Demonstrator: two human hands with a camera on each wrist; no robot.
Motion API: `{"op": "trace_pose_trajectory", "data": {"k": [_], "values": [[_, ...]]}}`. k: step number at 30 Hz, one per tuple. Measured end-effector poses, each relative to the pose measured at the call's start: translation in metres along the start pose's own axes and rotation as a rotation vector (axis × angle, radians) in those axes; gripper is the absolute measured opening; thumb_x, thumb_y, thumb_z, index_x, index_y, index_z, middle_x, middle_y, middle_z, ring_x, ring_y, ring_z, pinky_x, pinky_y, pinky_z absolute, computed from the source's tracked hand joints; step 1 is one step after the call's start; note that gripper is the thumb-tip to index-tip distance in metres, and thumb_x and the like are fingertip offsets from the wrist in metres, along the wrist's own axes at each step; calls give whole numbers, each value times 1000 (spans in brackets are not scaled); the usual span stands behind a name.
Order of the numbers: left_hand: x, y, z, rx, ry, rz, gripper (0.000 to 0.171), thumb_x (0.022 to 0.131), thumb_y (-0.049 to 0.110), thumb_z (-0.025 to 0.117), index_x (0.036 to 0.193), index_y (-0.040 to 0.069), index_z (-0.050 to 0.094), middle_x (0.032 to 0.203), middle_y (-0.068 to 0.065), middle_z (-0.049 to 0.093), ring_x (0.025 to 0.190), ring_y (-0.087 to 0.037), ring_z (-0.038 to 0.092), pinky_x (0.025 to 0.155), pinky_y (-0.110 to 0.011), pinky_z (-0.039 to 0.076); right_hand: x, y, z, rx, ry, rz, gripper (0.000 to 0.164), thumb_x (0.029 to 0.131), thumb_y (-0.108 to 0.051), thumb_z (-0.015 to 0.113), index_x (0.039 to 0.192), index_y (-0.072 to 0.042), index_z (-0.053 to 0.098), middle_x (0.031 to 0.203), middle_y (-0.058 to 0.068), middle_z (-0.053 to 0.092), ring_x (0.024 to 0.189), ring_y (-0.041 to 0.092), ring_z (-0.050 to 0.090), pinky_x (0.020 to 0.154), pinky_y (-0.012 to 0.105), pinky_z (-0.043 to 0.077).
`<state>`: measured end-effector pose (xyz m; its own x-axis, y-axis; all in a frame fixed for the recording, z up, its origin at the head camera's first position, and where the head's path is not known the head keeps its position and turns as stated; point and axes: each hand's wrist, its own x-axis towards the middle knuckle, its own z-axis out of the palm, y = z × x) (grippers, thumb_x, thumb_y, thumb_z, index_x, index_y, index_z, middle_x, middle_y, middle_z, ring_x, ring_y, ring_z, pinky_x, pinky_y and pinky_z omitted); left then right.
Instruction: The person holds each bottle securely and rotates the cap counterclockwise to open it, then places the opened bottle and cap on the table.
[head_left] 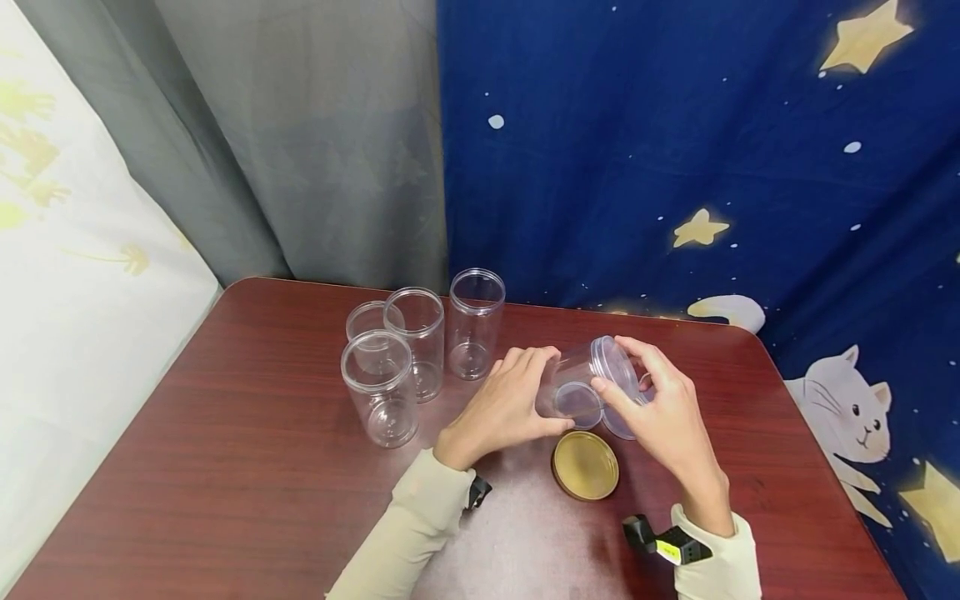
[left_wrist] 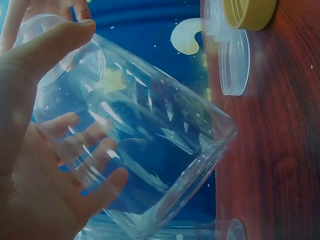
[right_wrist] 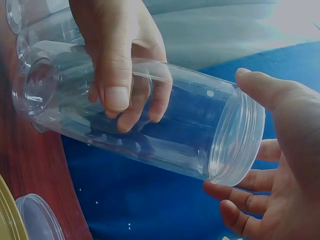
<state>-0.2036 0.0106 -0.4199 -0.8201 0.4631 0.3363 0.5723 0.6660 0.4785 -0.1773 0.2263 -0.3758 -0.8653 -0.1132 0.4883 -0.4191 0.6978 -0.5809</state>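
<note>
A clear plastic jar (head_left: 567,371) is tilted above the table, its mouth end up and to the right. My left hand (head_left: 506,404) grips the jar's body, thumb on one side and fingers on the other, as the left wrist view also shows. A clear lid (right_wrist: 241,140) sits on the mouth, and my right hand (head_left: 663,408) holds its rim between thumb and fingers. Whether the lid is fully screwed down, I cannot tell. Below the hands lie a gold lid (head_left: 585,467) and clear lids (head_left: 576,406), partly hidden behind the jar and right hand.
Several open clear jars stand upright to the left of my hands, among them a front jar (head_left: 378,392) and a back jar (head_left: 477,327). The reddish-brown table (head_left: 225,450) meets a grey curtain (head_left: 337,167) and a blue starry curtain (head_left: 570,183) behind.
</note>
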Motion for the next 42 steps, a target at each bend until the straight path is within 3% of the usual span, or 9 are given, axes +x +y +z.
{"op": "trace_pose_trajectory", "data": {"k": [9,18,26,33,42], "values": [[1,-4,-4,-102,-53,-16,87,72,52,82,142,16,45,135,1,57,119,-20,52,99,-39,44,1,0,-1,22,5,-67,59,75,-14,86,130,-18,64,112,0,67,86,9,53,72,16,42],[0,-5,-5,-124,-71,10,88,72,53,82,145,19,45,130,0,60,113,-18,53,96,-38,45,0,1,-3,43,11,-106,65,70,-11,89,130,-17,65,116,2,68,90,8,56,74,14,43],[-1,-6,-9,-158,-74,39,89,70,53,84,145,23,46,113,7,62,104,-12,51,91,-34,44,0,3,-6,115,12,-149,68,65,-3,90,128,-14,67,119,5,68,94,8,57,76,15,43],[-3,-7,-10,-227,-112,28,90,69,50,86,146,27,46,117,7,63,106,-10,50,90,-32,45,0,4,-8,172,-11,-164,71,61,1,90,127,-12,68,123,7,66,112,5,58,87,14,45],[-4,-10,-10,-303,-140,44,92,67,45,89,147,28,46,114,7,64,106,-9,50,86,-26,47,0,6,-8,288,-9,-271,73,52,10,88,122,-2,69,120,12,66,115,11,58,89,15,46]]}}
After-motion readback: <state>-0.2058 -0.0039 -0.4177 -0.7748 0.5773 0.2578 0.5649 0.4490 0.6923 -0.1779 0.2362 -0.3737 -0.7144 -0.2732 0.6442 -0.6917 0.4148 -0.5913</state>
